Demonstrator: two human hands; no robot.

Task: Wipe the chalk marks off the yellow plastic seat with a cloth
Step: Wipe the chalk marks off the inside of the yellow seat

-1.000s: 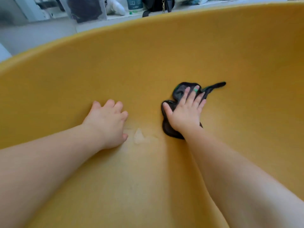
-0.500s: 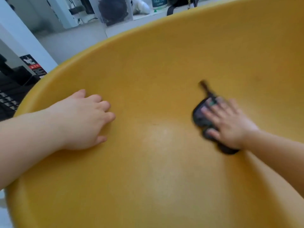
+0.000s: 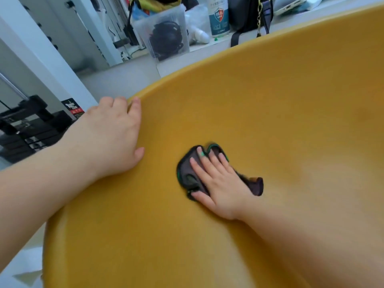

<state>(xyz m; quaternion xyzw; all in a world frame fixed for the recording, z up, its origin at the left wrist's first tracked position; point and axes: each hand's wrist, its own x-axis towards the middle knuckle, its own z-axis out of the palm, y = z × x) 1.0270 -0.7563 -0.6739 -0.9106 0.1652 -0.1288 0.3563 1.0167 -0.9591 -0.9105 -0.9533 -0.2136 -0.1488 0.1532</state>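
Note:
The yellow plastic seat (image 3: 270,104) fills most of the view, curving up toward its rim at the back and left. My right hand (image 3: 218,181) lies flat, fingers spread, pressing a dark cloth with green edging (image 3: 187,173) against the seat's middle. Part of the cloth sticks out to the right of the hand; the rest is hidden under the palm. My left hand (image 3: 112,138) rests on the seat's left rim, fingers curled over the edge, thumb on the inner surface. No chalk marks stand out on the seat here.
Beyond the rim, a white ledge carries a clear plastic bin (image 3: 164,34) with a dark helmet inside, a sanitizer bottle (image 3: 218,17) and a black bag (image 3: 249,15). A black weight stack (image 3: 27,129) and white frame post stand to the left.
My left hand has moved from the seat's inner surface out to the left rim. My right hand has slid the cloth leftward across the seat. The pale smear seen earlier is gone from view.

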